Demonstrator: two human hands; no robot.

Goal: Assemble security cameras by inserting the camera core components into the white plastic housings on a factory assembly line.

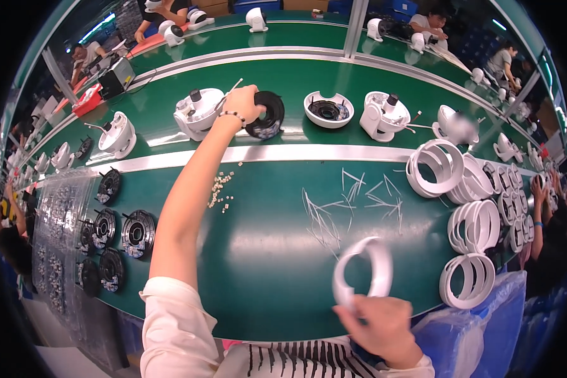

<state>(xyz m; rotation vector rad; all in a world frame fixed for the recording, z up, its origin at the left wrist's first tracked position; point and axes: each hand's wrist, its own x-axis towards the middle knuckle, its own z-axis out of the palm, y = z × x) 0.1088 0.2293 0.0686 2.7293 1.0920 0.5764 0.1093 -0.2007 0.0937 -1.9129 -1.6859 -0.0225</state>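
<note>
My left hand (241, 104) reaches far out over the green conveyor and is closed on the edge of a black round part with a circuit board (272, 118). Just left of it stands a white camera housing (201, 112) with a black cylinder on top. Close to my body, my right hand (384, 324) grips a white plastic ring (382, 264) by its lower edge; hand and ring are somewhat blurred. A white bowl-shaped shell (329, 123) with a black round part inside sits right of my left hand, followed by another white housing (387, 113).
White rings (466, 280) stand in stacks at the right. Several black round parts (138, 233) lie at the left beside clear plastic trays (57, 252). Small connectors (219, 189) and thin white strips (321, 217) are scattered mid-table. A metal post (355, 28) rises behind; people work around.
</note>
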